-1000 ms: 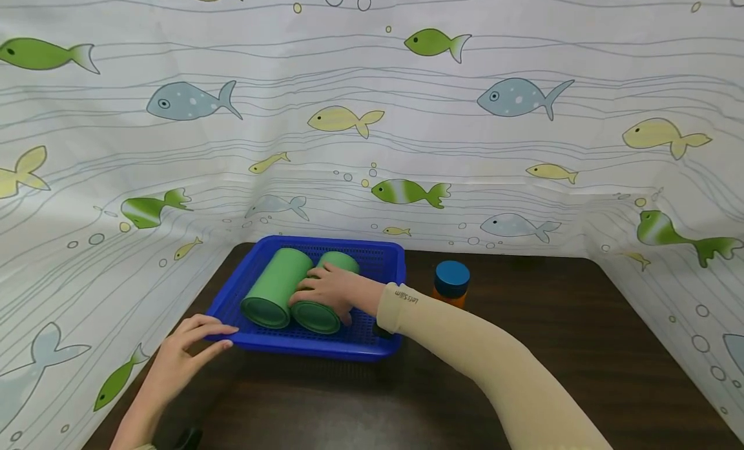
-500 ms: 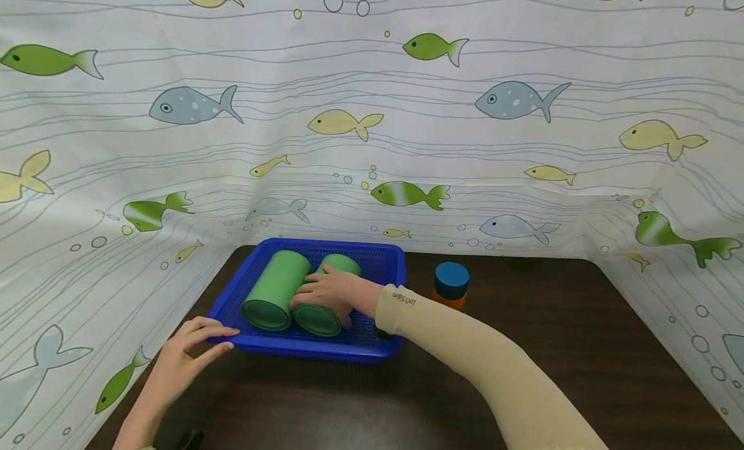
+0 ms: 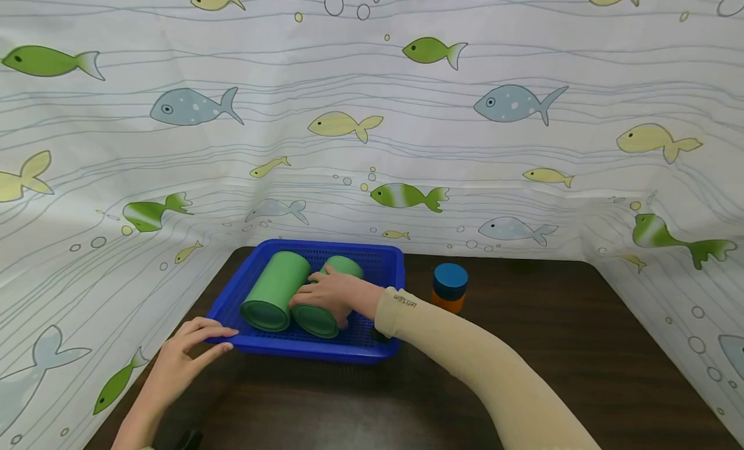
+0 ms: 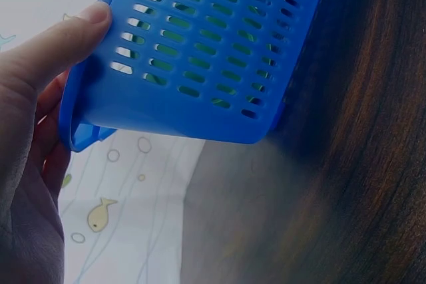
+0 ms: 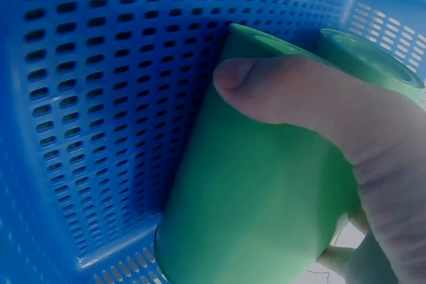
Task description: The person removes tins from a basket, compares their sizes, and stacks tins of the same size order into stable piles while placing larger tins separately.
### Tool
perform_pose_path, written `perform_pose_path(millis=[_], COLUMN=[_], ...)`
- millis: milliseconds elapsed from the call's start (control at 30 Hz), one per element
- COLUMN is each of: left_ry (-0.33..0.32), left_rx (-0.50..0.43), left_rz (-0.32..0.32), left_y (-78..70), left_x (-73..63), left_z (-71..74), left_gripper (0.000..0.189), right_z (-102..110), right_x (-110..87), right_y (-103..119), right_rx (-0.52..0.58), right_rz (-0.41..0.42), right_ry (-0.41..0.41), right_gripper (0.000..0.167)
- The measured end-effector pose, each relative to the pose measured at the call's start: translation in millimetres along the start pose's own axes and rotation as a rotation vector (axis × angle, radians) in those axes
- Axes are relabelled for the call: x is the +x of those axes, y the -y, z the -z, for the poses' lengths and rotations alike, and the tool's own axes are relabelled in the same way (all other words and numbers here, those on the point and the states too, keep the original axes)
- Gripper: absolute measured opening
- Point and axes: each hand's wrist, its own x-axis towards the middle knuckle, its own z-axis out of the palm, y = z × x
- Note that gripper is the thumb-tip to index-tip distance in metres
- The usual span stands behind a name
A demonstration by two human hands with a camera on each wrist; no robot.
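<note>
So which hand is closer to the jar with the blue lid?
Right. The right hand grips a green can in the basket, left of the jar; the left hand is farther left, at the basket's near corner.

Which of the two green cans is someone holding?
The right can in the head view: the right fingers curl around it. The left can lies ungripped.

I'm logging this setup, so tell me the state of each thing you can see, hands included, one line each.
Blue basket: upright on the table.
Left green can: lying on its side in the basket.
Right green can: lying on its side beside the other.
Orange jar: upright, blue lid on.
Left hand: pinching the basket's near left corner.
Right hand: gripping the right can.
</note>
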Motion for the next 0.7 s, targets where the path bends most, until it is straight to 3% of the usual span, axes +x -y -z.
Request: perform_pose_path(millis=[333, 700], left_ry=[-0.002, -0.012], left_rx=[0.014, 0.008], left_rz=[-0.006, -0.016], left_y=[-2.8, -2.6], left_x=[-0.2, 1.1], left_z=[2.9, 0.8], left_gripper=[0.035, 0.038], right_z=[-2.0, 6.0], right_x=[1.8, -13.1], right_y=[-9.3, -36.5], right_rx=[0.245, 0.734], right_rz=[0.011, -0.034], right_ry=[-0.063, -0.308], right_gripper=[0.108, 0.109])
